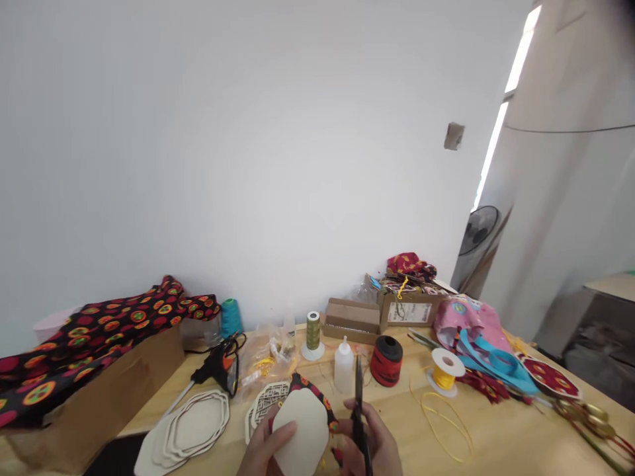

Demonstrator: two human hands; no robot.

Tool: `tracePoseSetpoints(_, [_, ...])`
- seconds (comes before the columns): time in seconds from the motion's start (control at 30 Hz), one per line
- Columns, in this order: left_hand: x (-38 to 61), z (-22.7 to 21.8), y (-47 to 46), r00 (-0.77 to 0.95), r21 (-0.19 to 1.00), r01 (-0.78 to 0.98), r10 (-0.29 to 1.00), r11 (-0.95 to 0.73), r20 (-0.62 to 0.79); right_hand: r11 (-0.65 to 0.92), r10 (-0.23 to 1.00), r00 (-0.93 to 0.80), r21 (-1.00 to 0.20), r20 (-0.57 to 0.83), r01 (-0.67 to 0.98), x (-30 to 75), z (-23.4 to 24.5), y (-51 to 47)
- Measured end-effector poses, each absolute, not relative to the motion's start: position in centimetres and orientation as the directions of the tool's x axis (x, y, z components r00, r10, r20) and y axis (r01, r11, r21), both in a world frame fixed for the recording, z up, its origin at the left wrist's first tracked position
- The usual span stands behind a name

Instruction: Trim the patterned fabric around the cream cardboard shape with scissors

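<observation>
My left hand (262,444) grips a pale panel (301,433) with rounded corners, the thumb pressed on its face. Dark fabric (320,396) with red and yellow patterning shows around the panel's upper and right edges. In my right hand (381,441) is a pair of dark scissors (358,390), blades pointing up, just right of the panel. Part of the right fingers is hidden behind the scissors. Behind the left hand lie openwork lattice pieces (270,398). A white squeeze bottle (344,367) stands just beyond the scissors.
To the left are a glue gun (218,363), stacked pale frames (198,423) and a cardboard box (124,377) draped with patterned cloth (143,311). Red-black cord (386,362), a yellow thread spool (444,373), blue ribbon (501,363) and a filled box (409,311) stand right.
</observation>
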State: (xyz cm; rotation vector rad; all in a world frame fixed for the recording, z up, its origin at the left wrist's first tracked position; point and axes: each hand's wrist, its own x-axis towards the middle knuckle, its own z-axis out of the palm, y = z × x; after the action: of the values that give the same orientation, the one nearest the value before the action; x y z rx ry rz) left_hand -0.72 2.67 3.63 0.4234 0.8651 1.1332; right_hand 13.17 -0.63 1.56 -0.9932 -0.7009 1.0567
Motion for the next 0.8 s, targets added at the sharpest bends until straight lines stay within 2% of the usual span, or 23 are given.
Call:
tracePoseSetpoints(0.17, [-1.0, 3.7, 2.6, 0.148, 0.712, -0.575, 0.907, 0.404, -0.395, 0.127, 0.935, 0.355, -0.924, -0.010, -0.362, 11.7, 2.6, 0.5])
tracePoseSetpoints(0.23, [-1.0, 3.4, 2.6, 0.171, 0.657, -0.642, 0.909, 0.396, -0.381, 0.171, 0.908, 0.419, -0.910, -0.003, -0.377, 11.2, 2.3, 0.7])
tracePoseSetpoints(0.33, [-0.3, 2.6, 2.4, 0.272, 0.500, -0.761, 0.903, 0.413, -0.332, 0.198, 0.899, 0.437, -0.907, 0.017, -0.372, 10.5, 2.1, 0.7])
tracePoseSetpoints(0.4, [0.2, 2.3, 2.2, 0.265, 0.458, -0.776, 0.883, 0.434, -0.388, 0.183, 0.912, 0.410, -0.909, 0.014, -0.375, 10.2, 2.3, 0.7])
tracePoseSetpoints(0.53, [0.6, 2.7, 2.3, 0.222, 0.461, -0.755, 0.844, 0.466, -0.489, 0.151, 0.938, 0.346, -0.916, 0.014, -0.372, 10.8, 3.1, 1.0])
tracePoseSetpoints(0.67, [0.4, 4.3, 2.6, 0.246, 0.418, -0.744, 0.795, 0.522, -0.555, 0.177, 0.949, 0.307, -0.929, 0.074, -0.324, 12.1, 3.6, 0.6])
tracePoseSetpoints(0.8, [0.3, 5.3, 2.6, 0.231, 0.385, -0.762, 0.775, 0.520, -0.588, 0.172, 0.978, 0.170, -0.930, 0.122, -0.325, 12.0, 2.6, -1.2])
